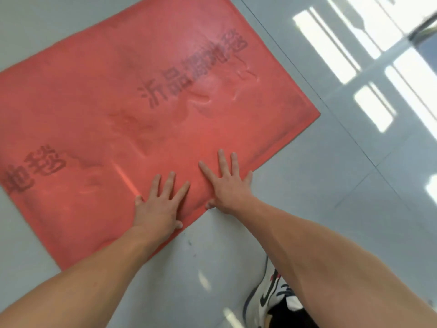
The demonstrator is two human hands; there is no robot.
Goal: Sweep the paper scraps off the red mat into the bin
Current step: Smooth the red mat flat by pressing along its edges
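Observation:
The red mat (132, 119) lies flat on the pale floor, wrinkled in its middle and printed with dark characters. My left hand (158, 207) rests flat on the mat near its front edge, fingers straight and spread. My right hand (227, 183) lies flat beside it on the mat's near edge, fingers spread, thumb at the mat's border. No paper scraps and no bin show in this view.
Glossy grey floor tiles (354, 185) surround the mat, with bright window reflections at the right. My white sneaker (267, 301) stands on the floor at the lower right, below my right forearm.

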